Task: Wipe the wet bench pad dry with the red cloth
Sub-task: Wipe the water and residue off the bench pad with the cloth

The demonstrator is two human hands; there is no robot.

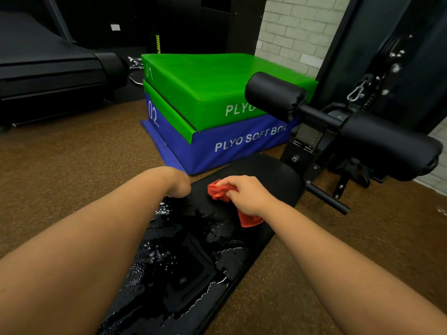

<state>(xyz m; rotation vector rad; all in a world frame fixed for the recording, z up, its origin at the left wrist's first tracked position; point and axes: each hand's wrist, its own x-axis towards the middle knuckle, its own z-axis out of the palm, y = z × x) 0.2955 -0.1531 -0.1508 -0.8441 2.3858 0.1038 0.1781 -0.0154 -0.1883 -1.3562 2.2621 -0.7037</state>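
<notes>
Bench pad (183, 257): long, black, glossy with beaded water. Red cloth (219, 189): soft, crumpled, clenched in right hand (244, 194) on the pad. Left hand (180, 183): fingers hidden, grip unclear.

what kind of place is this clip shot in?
Most likely a gym. Stacked plyo soft boxes, a padded bench pad with foam leg rollers, and what looks like a treadmill at left on rubbery flooring.
</notes>
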